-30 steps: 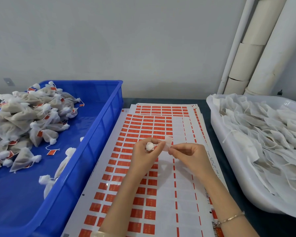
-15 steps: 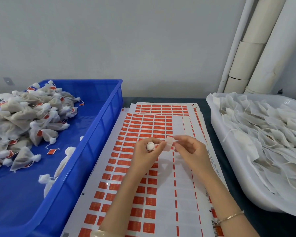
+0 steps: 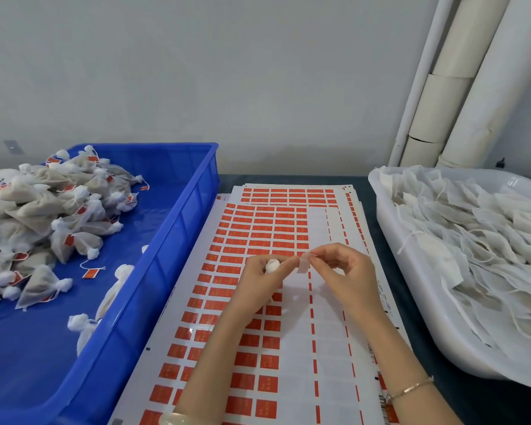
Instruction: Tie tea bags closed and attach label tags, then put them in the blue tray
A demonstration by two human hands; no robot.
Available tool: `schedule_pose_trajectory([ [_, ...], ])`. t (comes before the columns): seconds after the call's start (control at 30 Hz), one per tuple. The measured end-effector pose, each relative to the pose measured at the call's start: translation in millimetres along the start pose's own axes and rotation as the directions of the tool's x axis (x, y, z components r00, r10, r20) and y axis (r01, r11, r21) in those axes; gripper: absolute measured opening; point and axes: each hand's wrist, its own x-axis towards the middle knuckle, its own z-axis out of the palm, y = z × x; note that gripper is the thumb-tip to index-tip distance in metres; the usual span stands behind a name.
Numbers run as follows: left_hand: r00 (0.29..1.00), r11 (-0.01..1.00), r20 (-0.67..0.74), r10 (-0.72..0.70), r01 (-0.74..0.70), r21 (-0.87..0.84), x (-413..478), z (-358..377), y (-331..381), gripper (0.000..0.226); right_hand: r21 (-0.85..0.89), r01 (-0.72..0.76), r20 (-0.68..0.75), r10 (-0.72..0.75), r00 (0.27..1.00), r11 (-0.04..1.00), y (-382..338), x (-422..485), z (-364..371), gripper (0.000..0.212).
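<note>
both forearms [image 3: 390, 342] bare; a thin gold-toned bracelet [image 3: 411, 387] circles the right wrist, a pale smooth bangle [image 3: 178, 419] the left.

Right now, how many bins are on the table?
2: the blue tray on the left with tagged tea bags, the white tub on the right with untied bags.

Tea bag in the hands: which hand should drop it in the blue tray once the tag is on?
Probably the left. The left hand grips the tea bag by its bunched top and sits nearer the blue tray; the right hand only pinches the label tag, farther away.
</note>
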Motion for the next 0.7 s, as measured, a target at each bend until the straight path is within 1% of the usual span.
schedule_pose_trajectory([
  [0.03, 1.000, 1.000, 0.000, -0.024, 0.024, 0.003, 0.3, -0.3, -0.7, 0.021, -0.016, 0.009, -0.008, -0.009, 1.000, 1.000, 0.1, -0.2, 0.4, 0.008],
  [0.1, 0.999, 0.999, 0.006, -0.044, 0.044, 0.003, 0.6, -0.4, -1.2, 0.015, -0.053, 0.041, -0.022, -0.042, 0.999, 0.998, -0.6, -1.7, 1.2, 0.010],
  [0.23, 0.998, 0.998, -0.032, -0.055, 0.055, 0.012, 2.1, 1.1, -2.6, 0.017, -0.115, 0.120, -0.028, -0.124, 0.992, 0.986, -3.6, -5.9, 1.9, 0.023],
  [0.37, 0.991, 0.994, -0.081, -0.107, 0.108, 0.012, 3.3, 2.2, -3.4, 0.018, -0.158, 0.153, -0.058, -0.164, 0.985, 0.976, -4.1, -7.3, 2.9, 0.021],
  [0.5, 0.984, 0.990, -0.101, -0.144, 0.144, -0.008, 4.0, 1.6, -2.3, 0.019, -0.178, 0.185, -0.059, -0.198, 0.978, 0.966, -5.1, -8.2, 3.0, 0.020],
  [0.7, 0.979, 0.985, -0.113, -0.169, 0.165, -0.049, 4.1, 0.3, -0.1, 0.024, -0.211, 0.186, -0.041, -0.199, 0.979, 0.960, -5.0, -8.6, 3.9, 0.019],
])
